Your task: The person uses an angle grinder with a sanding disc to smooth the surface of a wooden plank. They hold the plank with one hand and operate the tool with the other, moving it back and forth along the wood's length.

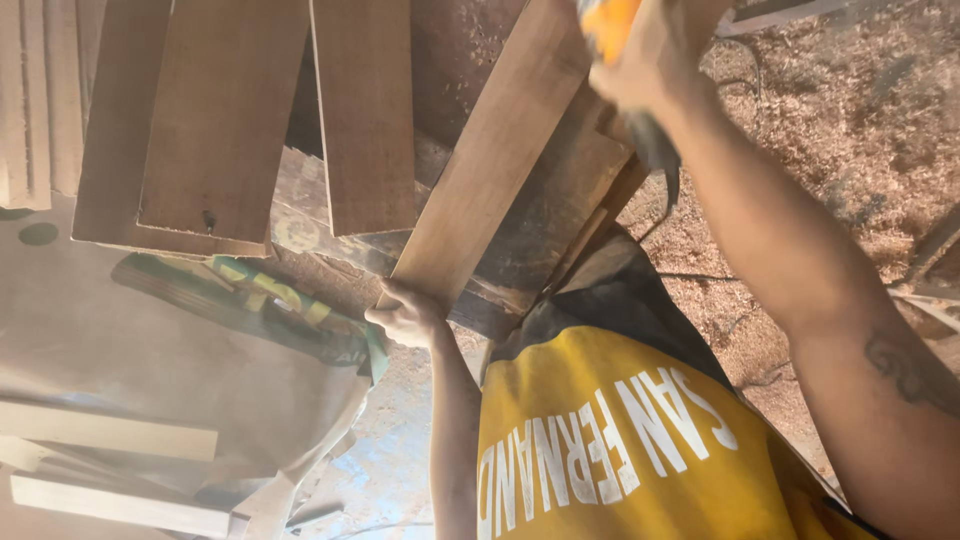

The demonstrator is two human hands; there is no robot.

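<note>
Head view, looking down past my yellow shirt (620, 450): my left hand (408, 315) is gripping the near end of a long pale wooden plank (500, 150), fingers curled over its end edge and thumb pressing alongside, so the hand is closed on the wood. The plank is running away from me on a slant, lying over a darker, worn workbench top (545, 220) and reaching toward the upper edge of the view. My right hand (645, 60) is wrapping around an orange power tool (608, 22) at the far part of the plank, closed tight on its body; only a small part of the tool is showing, so I am unable to tell its kind, or whether it is touching the wood. A dark cord (668, 185) is hanging from beneath that hand. Left of the plank, two broad brown boards (220, 110) and a narrower one (365, 110) are lying side by side. Below them a crumpled sack with green and yellow stripes (270, 295) is sitting, and pale wood strips (110, 430) are resting low at the left. Sawdust (820, 130) is covering the floor to my right
</note>
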